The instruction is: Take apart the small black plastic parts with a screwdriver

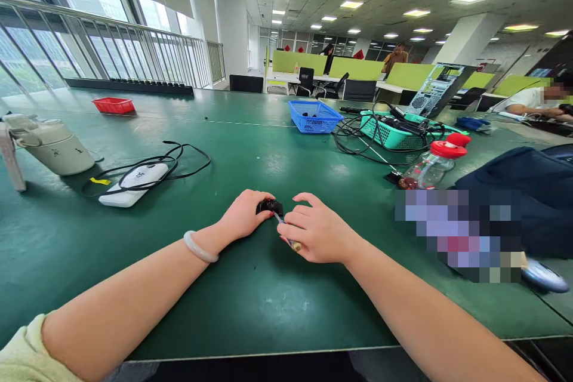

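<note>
My left hand [245, 213] grips a small black part [271, 208] between thumb and fingers, low over the green table. What kind of part it is cannot be made out. My right hand [317, 228] is closed around a screwdriver [293, 243], its index finger raised and curled. The tool's handle end points toward me, and its shaft slants up to the left, with the tip at or very near the black part. Where exactly the tip meets the part is hidden by size and fingers.
On the left lie a white power bank [134, 185] with a black cable, a pale bottle [54, 146] and a red tray [113, 105]. Ahead stand a blue basket [315, 117] and a teal basket [389, 134] of cables. To the right are a red-lidded jar [432, 167] and a dark bag [523, 197].
</note>
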`<state>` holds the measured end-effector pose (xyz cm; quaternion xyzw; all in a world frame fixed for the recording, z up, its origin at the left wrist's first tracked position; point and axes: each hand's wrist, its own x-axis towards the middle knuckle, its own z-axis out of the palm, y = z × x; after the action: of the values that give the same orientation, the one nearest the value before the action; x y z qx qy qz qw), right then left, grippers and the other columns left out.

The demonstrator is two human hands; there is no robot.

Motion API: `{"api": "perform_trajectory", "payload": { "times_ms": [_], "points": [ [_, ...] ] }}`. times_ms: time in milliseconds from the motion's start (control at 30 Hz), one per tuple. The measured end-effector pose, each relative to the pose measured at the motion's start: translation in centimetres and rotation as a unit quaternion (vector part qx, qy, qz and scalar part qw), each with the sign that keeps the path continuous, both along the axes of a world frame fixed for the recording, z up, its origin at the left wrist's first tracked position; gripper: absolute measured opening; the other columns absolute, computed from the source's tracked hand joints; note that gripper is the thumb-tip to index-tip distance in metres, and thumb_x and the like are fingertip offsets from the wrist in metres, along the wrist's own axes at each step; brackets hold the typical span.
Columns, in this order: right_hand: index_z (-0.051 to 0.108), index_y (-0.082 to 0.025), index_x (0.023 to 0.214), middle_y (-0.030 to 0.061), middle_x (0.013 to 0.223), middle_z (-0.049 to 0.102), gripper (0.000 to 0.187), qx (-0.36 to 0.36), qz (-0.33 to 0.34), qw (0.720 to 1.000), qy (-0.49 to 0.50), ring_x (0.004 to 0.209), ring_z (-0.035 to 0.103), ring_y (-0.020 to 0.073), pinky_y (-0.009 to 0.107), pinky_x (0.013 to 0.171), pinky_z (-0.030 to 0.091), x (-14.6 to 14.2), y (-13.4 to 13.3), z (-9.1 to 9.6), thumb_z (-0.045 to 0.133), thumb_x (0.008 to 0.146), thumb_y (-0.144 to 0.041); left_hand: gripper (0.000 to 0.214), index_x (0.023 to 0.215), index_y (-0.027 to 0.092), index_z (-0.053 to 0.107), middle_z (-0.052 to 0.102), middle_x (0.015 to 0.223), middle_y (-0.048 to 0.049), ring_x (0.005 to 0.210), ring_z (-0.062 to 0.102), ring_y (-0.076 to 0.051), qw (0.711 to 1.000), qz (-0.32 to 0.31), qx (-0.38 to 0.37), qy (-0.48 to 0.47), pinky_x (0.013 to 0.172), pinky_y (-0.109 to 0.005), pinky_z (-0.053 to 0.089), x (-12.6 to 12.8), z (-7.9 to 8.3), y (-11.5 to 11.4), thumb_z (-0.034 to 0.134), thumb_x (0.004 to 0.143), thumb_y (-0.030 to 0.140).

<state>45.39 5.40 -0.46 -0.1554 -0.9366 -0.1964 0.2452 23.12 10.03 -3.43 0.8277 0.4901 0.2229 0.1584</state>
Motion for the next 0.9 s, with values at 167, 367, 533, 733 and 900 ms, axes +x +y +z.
{"api": "perform_trajectory", "payload": {
  "times_ms": [167,367,533,733,900],
  "points": [
    [0.064,-0.024,0.096,-0.0001,0.076,0.068,0.014,-0.017,0.014,1.0,-0.004,0.067,0.055,0.0168,0.043,0.102,0.039,0.08,-0.14,0.05,0.054,0.088,-0.017,0.034,0.12,0.024,0.07,0.074,0.123,-0.0064,0.118,0.063,-0.029,1.0,-0.003,-0.001,0.001,0.108,-0.047,0.049,-0.01,0.11,-0.07,0.064,0.086,0.026],
    [0.064,-0.024,0.093,0.0,0.076,0.068,0.015,-0.011,0.019,1.0,-0.011,0.067,0.056,0.0169,0.043,0.103,0.039,-0.13,-0.22,0.08,0.051,0.088,-0.017,0.036,0.122,0.023,0.069,0.074,0.124,-0.0062,0.118,0.063,-0.029,1.0,-0.001,-0.006,0.009,0.108,-0.046,0.049,0.03,0.18,-0.11,0.064,0.087,0.025],
    [0.064,-0.022,0.092,0.0001,0.075,0.067,0.017,0.0,0.025,1.0,-0.001,0.066,0.055,0.0166,0.043,0.103,0.038,-0.11,-0.27,0.19,0.05,0.085,-0.015,0.035,0.122,0.022,0.069,0.074,0.124,-0.0059,0.118,0.063,-0.028,1.0,-0.003,-0.007,0.015,0.108,-0.046,0.048,0.05,0.2,-0.05,0.065,0.087,0.025],
    [0.063,-0.023,0.091,0.0,0.074,0.066,0.016,0.0,0.019,1.0,-0.008,0.065,0.055,0.017,0.043,0.103,0.037,-0.19,-0.34,0.23,0.051,0.084,-0.015,0.034,0.122,0.023,0.069,0.074,0.124,-0.0056,0.118,0.063,-0.028,1.0,-0.01,-0.002,0.011,0.108,-0.046,0.048,-0.04,-0.03,0.08,0.065,0.088,0.025],
    [0.064,-0.023,0.089,-0.0004,0.073,0.067,0.014,0.011,0.009,0.999,-0.034,0.065,0.054,0.0162,0.04,0.098,0.038,-0.38,-0.44,0.02,0.052,0.087,-0.017,0.035,0.122,0.022,0.069,0.074,0.124,-0.0063,0.117,0.063,-0.028,1.0,-0.008,-0.005,0.007,0.107,-0.047,0.049,-0.08,-0.18,0.2,0.066,0.087,0.025]
  ]
}}
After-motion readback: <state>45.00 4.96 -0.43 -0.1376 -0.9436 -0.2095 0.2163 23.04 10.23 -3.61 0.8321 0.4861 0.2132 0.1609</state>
